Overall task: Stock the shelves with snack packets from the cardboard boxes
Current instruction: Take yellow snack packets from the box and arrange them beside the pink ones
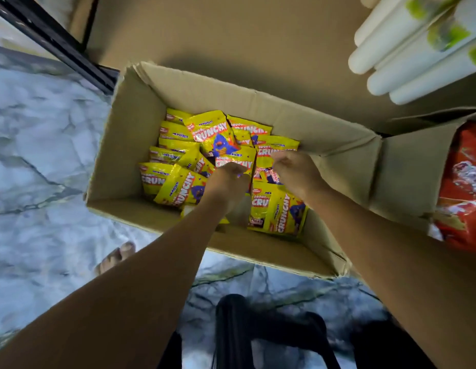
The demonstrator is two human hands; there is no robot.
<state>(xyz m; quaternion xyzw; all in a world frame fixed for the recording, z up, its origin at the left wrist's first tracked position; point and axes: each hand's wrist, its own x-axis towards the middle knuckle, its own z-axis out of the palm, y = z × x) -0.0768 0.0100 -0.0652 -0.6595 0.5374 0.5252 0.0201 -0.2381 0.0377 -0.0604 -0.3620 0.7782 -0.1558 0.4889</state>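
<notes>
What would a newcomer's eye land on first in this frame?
The bright yellow printed snack packets heaped in the open brown cardboard box at centre stand out first. The left hand and right hand reach in among them, fingers curled on packets. Glossy orange-red packets show at the right edge, and white cylinders with green labels lie at top right.

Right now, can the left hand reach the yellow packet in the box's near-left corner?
Probably yes: the left hand is already inside the open box, just beside that yellow packet, which lies uncovered on top.
</notes>
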